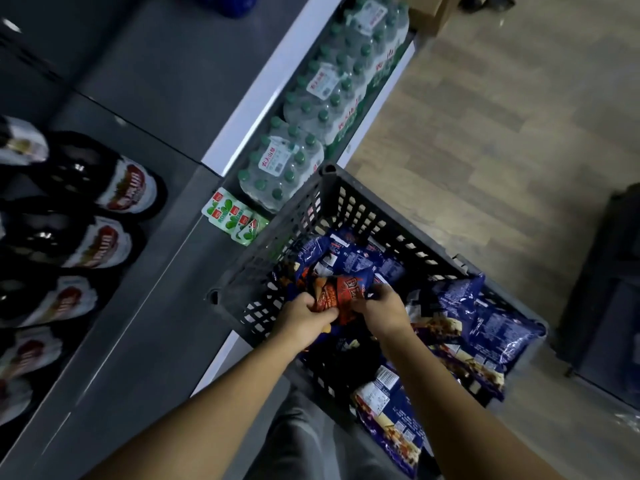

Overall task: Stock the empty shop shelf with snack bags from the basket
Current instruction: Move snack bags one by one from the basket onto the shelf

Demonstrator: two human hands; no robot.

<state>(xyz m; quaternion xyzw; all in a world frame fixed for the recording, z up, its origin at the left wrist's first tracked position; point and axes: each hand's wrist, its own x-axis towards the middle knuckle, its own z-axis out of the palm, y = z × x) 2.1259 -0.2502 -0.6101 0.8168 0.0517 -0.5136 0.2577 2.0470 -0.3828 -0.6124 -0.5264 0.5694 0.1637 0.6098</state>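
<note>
1. The person's forearms (pixel 225 403) reach down from the bottom edge into the black slatted basket (pixel 363 209), which stands on the wooden floor (pixel 502 116) just beside the shelving.
2. The left grip (pixel 304 317) curls its fingers round the left edge of a red-orange snack bag (pixel 343 292). The right grip (pixel 384 306) clasps the bag's right edge. The bag is inside the basket, above the blue snack bags (pixel 485 323).
3. The grey shelf (pixel 156 81) runs along the left and carries dark bottles (pixel 104 188). Water bottle packs (pixel 329 98) sit on a lower level.
</note>
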